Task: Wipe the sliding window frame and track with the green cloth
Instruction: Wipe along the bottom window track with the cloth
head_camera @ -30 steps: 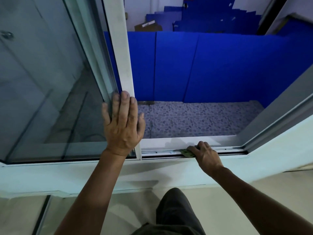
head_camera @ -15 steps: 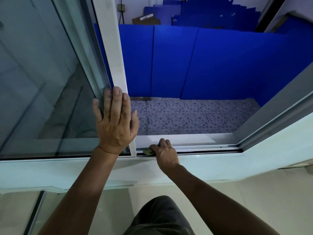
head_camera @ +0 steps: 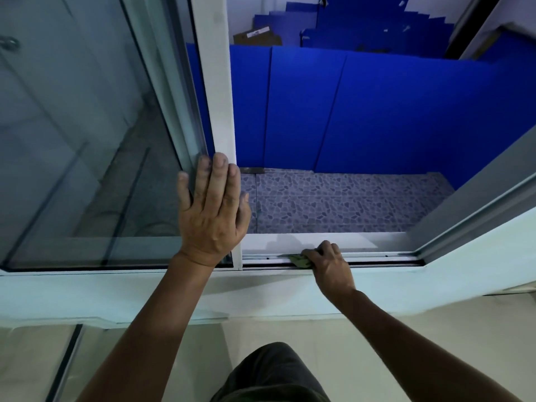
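Right hand [head_camera: 329, 264]: fingers curled over the green cloth [head_camera: 300, 261], pressing it into the bottom track [head_camera: 377, 260] of the window opening. Only a small bunched corner of the cloth shows, protruding at the hand's 9 o'clock; the rest is hidden under the fingers. Cloth lies in the track about a third of the way along from the sash edge towards the right jamb.

Left hand [head_camera: 213, 210]: flat, fingers straight and close together, palm laid against the white upright stile [head_camera: 216, 82] of the sliding sash; fingertips point to 12 o'clock, the thumb stands out towards 3 o'clock. It holds nothing. Dark smudges show on the fingertips.

Glass pane [head_camera: 81, 146]: at 9 o'clock of the left hand, tinted, with reflections.

Sill [head_camera: 319, 240]: white strip at 12 o'clock of the right hand, just behind the track.

Right jamb [head_camera: 478, 216]: grey-white, running diagonally to 2 o'clock of the right hand.

Pebble-pattern floor [head_camera: 348, 204]: seen through the opening, beyond the sill.

Blue panels [head_camera: 377, 111]: upright, at 12 o'clock behind the floor; more blue sheets and a cardboard box [head_camera: 256, 37] are stacked farther back.

Wall below window [head_camera: 116, 294]: pale, at 6 o'clock of both hands.
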